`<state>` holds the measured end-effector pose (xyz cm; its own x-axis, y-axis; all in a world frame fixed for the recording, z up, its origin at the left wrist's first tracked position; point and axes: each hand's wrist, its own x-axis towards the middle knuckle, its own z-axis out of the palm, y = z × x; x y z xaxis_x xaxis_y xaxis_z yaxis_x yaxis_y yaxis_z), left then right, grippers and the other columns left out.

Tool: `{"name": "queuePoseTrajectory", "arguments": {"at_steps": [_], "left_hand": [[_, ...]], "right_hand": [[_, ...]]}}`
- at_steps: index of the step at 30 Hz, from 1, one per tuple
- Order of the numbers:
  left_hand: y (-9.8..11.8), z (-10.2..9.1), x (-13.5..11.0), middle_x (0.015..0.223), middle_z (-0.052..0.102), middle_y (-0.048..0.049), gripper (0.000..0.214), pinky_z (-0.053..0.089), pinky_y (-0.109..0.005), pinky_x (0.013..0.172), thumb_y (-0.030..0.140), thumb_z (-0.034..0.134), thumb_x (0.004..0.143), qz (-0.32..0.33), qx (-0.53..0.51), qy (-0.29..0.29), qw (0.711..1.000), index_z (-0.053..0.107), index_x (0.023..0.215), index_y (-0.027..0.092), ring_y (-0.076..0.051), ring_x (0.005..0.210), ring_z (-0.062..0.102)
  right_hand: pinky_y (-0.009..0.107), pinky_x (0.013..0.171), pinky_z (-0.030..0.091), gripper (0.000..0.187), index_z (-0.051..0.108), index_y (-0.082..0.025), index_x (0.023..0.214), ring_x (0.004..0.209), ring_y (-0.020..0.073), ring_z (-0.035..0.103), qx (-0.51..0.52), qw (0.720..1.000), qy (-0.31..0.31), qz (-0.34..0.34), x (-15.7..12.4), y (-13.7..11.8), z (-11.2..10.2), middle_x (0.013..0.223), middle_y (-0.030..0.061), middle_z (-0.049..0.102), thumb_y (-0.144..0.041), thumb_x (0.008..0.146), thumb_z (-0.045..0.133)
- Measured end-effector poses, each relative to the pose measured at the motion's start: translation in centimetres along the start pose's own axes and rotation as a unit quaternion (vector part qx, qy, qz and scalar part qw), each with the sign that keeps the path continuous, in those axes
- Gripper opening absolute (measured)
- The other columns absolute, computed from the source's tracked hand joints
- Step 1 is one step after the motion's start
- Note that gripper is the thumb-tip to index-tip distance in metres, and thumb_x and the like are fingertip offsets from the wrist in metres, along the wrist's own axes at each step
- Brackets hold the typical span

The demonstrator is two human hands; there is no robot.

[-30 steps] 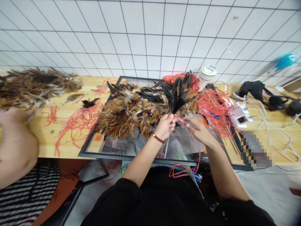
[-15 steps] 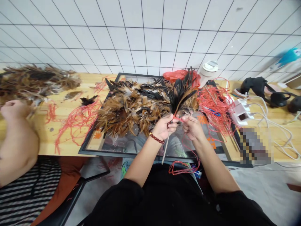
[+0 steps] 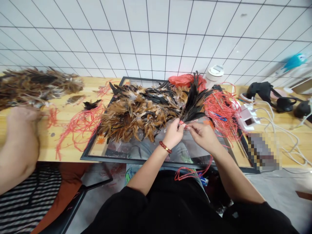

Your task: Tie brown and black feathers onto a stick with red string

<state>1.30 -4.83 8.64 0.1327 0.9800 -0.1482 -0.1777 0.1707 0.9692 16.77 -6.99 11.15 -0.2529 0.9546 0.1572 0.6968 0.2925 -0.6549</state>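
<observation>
My left hand [image 3: 174, 133] is closed round the base of a bunch of dark feathers [image 3: 193, 100] that fans up and to the right. Red string [image 3: 180, 123] wraps the feathers where the fingers grip. Close beside it, my right hand [image 3: 202, 135] pinches the red string at the binding. The thin stick seen under the left hand before is now hidden. A heap of brown and black feathers [image 3: 136, 113] lies to the left of my hands on a black-framed glass panel [image 3: 117, 159].
Tangled red string [image 3: 221, 110] lies at right, more string [image 3: 80, 126] at left. A white-lidded cup [image 3: 214, 76] stands by the wall behind a red bag [image 3: 185, 81]. White cables and a charger [image 3: 246, 118] are farther right. A co-worker's arm [image 3: 19, 139] rests near another feather heap [image 3: 36, 86].
The bunch of feathers has tilted to the right in my left hand. My right hand has turned over and lies flatter. The co-worker's hand has shifted slightly right.
</observation>
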Motion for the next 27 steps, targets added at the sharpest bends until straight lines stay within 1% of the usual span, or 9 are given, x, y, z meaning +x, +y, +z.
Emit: {"name": "queuePoseTrajectory", "arguments": {"at_steps": [3, 7, 9, 11, 14, 18, 20, 23, 27], "left_hand": [[-0.3, 0.2, -0.4, 0.076, 0.053, -0.0024, 0.015, 0.040, -0.025, 0.074, 0.005, 0.059, 0.078, 0.135, 0.207, 0.013, 0.969, 0.055, 0.077, 0.019, -0.017, 0.077, 0.051], [-0.2, 0.1, -1.5, 0.084, 0.055, -0.0074, 0.021, 0.042, -0.031, 0.075, 0.003, 0.056, 0.075, 0.150, 0.367, -0.053, 0.917, 0.059, 0.089, 0.019, -0.023, 0.080, 0.057], [0.0, -0.1, -2.1, 0.082, 0.056, -0.0083, 0.021, 0.043, -0.032, 0.073, 0.005, 0.057, 0.075, 0.164, 0.436, -0.108, 0.878, 0.061, 0.091, 0.017, -0.024, 0.076, 0.059], [0.4, -0.6, -2.5, 0.080, 0.058, -0.0095, 0.018, 0.043, -0.033, 0.070, 0.008, 0.057, 0.076, 0.199, 0.495, -0.177, 0.827, 0.063, 0.092, 0.016, -0.025, 0.073, 0.060], [1.1, -1.5, -3.1, 0.081, 0.061, -0.0109, 0.025, 0.042, -0.032, 0.066, 0.009, 0.057, 0.076, 0.243, 0.543, -0.249, 0.764, 0.065, 0.099, 0.016, -0.024, 0.068, 0.059], [2.0, -2.4, -4.0, 0.077, 0.060, -0.0087, 0.052, 0.040, -0.030, 0.062, 0.007, 0.056, 0.074, 0.275, 0.558, -0.231, 0.748, 0.060, 0.124, 0.018, -0.021, 0.062, 0.056], [2.3, -2.5, -4.2, 0.080, 0.061, -0.0083, 0.056, 0.040, -0.030, 0.062, 0.008, 0.057, 0.074, 0.291, 0.568, -0.258, 0.725, 0.058, 0.128, 0.021, -0.020, 0.060, 0.054], [2.6, -2.5, -4.2, 0.081, 0.061, -0.0090, 0.037, 0.040, -0.030, 0.062, 0.011, 0.058, 0.074, 0.284, 0.573, -0.311, 0.703, 0.066, 0.109, 0.021, -0.020, 0.062, 0.055], [3.8, -3.4, -4.0, 0.078, 0.063, -0.0093, 0.014, 0.040, -0.029, 0.064, 0.014, 0.059, 0.077, 0.223, 0.547, -0.344, 0.729, 0.067, 0.087, 0.020, -0.020, 0.064, 0.056]], "right_hand": [[0.030, 0.066, 0.041, 0.025, 0.070, -0.019, 0.091, 0.071, 0.0195, 0.063, -0.072, 0.997, 0.001, -0.004, -0.3, -1.1, -0.2, 0.085, 0.0084, 0.073, -0.029, 0.092, 0.047], [0.030, 0.065, 0.037, 0.022, 0.069, -0.019, 0.084, 0.070, 0.0193, 0.061, -0.146, 0.988, -0.045, -0.013, 0.3, -1.7, -1.5, 0.079, 0.0081, 0.071, -0.026, 0.090, 0.049], [0.030, 0.067, 0.037, 0.021, 0.069, -0.019, 0.081, 0.074, 0.0199, 0.062, -0.165, 0.984, -0.068, -0.028, 1.0, -1.2, -2.4, 0.081, 0.0082, 0.071, -0.026, 0.089, 0.051], [0.030, 0.070, 0.039, 0.020, 0.071, -0.019, 0.080, 0.076, 0.0195, 0.062, -0.134, 0.985, -0.101, -0.040, 2.0, 0.1, -3.2, 0.081, 0.0074, 0.071, -0.028, 0.087, 0.055], [0.028, 0.071, 0.042, 0.022, 0.073, -0.018, 0.078, 0.074, 0.0173, 0.061, 0.013, 0.981, -0.194, -0.025, 3.6, 3.1, -3.5, 0.076, 0.0042, 0.070, -0.037, 0.083, 0.063], [0.027, 0.070, 0.044, 0.033, 0.073, -0.015, 0.074, 0.067, 0.0137, 0.059, 0.167, 0.950, -0.263, 0.023, 4.5, 6.0, -2.3, 0.069, 0.0016, 0.068, -0.049, 0.074, 0.072], [0.027, 0.069, 0.045, 0.034, 0.073, -0.014, 0.073, 0.066, 0.0122, 0.057, 0.207, 0.940, -0.267, 0.040, 4.5, 6.4, -1.3, 0.068, 0.0013, 0.067, -0.048, 0.071, 0.075], [0.023, 0.065, 0.044, 0.033, 0.072, -0.013, 0.072, 0.064, 0.0097, 0.055, 0.246, 0.935, -0.249, 0.066, 4.1, 6.2, -0.6, 0.068, 0.0008, 0.066, -0.045, 0.067, 0.079], [0.017, 0.045, 0.027, 0.034, 0.069, -0.014, 0.079, 0.047, 0.0038, 0.036, 0.316, 0.905, -0.246, 0.142, 2.3, 6.6, -1.8, 0.054, -0.0058, 0.048, -0.047, 0.072, 0.077]]}}
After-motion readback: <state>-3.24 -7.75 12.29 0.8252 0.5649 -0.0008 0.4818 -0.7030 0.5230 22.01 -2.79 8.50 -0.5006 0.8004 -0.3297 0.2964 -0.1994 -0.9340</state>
